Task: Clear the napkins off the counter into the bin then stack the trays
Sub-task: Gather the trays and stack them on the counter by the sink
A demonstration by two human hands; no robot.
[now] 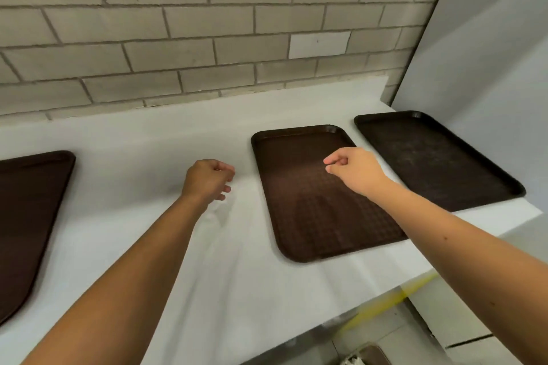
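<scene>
dark-brown rectangular plastic middle tray (311, 216): flat on the white tabletop (148, 142), right of centre, empty, textured face up.
middle tray axis: long axis runs from the tabletop's front edge toward the grey brick wall (178, 38), near end skewed a bit right. One short edge points at the wall.
dark-brown rectangular plastic right tray (430, 157): just beside the middle tray with a narrow gap, roughly parallel, at the tabletop's right end.
dark-brown rectangular plastic left tray (29, 216): well apart at far left, cut off by the frame edge.
napkins: none visible on the tabletop. Clearing looks done, stacking likely next.
right grip (353, 169): over the middle tray's far half, fingers curled, thumb against forefinger, nothing held. Contact with the tray: cannot tell.
left grip (207, 179): over bare tabletop, just left of the middle tray's left long edge, fingers curled in, empty.
key relation: middle tray lies between the two grips, right grip nearer. Its long edges face left and right, so I'd take one edge per grip.
bin (373, 354): probably the dark rim below the tabletop's front edge, bottom right, with white crumpled stuff inside. Mostly cut off.
</scene>
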